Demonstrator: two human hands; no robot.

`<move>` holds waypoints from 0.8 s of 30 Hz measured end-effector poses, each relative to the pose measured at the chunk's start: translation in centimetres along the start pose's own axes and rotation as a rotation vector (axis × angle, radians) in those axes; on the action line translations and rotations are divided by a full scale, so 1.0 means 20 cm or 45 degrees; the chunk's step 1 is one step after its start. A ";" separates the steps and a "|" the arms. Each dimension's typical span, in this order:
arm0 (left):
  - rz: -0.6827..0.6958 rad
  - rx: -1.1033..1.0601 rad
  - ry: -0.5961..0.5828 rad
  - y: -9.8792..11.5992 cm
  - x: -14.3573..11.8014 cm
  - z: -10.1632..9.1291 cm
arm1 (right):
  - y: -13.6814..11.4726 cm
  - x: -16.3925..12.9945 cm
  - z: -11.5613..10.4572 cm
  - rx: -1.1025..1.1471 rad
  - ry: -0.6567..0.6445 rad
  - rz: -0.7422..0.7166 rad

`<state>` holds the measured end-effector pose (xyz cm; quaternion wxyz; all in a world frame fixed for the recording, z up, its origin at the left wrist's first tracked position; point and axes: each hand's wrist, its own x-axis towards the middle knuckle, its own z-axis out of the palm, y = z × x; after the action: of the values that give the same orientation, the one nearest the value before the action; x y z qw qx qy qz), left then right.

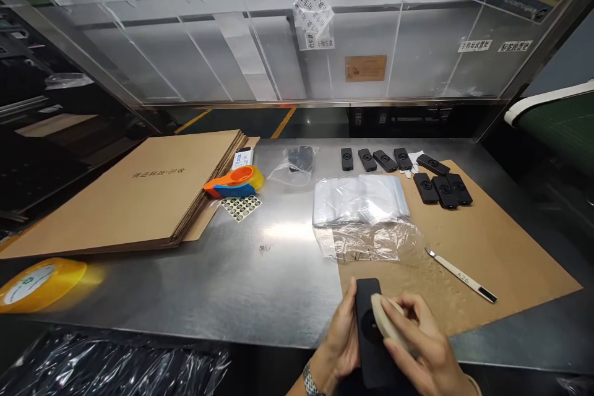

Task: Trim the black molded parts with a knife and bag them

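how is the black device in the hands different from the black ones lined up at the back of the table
The held black device is gripped by the left hand while the right hand presses a pale pad on it. The row devices lie flat and untouched. Both are black, oblong, with a round mark.

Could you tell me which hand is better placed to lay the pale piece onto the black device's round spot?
Probably the right hand: it pinches the pale piece over the black device, which the left hand grips.
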<state>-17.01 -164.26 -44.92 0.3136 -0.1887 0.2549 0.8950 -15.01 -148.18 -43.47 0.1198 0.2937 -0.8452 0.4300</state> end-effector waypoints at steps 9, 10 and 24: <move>0.245 0.368 0.077 -0.04 -0.06 0.03 | -0.02 0.11 0.11 -0.152 0.041 0.053; 0.328 0.401 0.118 -0.03 -0.06 0.03 | -0.04 0.11 0.11 -0.203 0.027 -0.006; 0.091 -0.147 0.236 0.10 0.03 0.00 | 0.19 -0.17 0.20 -0.254 0.075 -0.086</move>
<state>-18.72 -165.35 -44.47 0.2452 -0.2791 0.2374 0.8976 -14.32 -148.26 -49.81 0.1878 0.2960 -0.8695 0.3480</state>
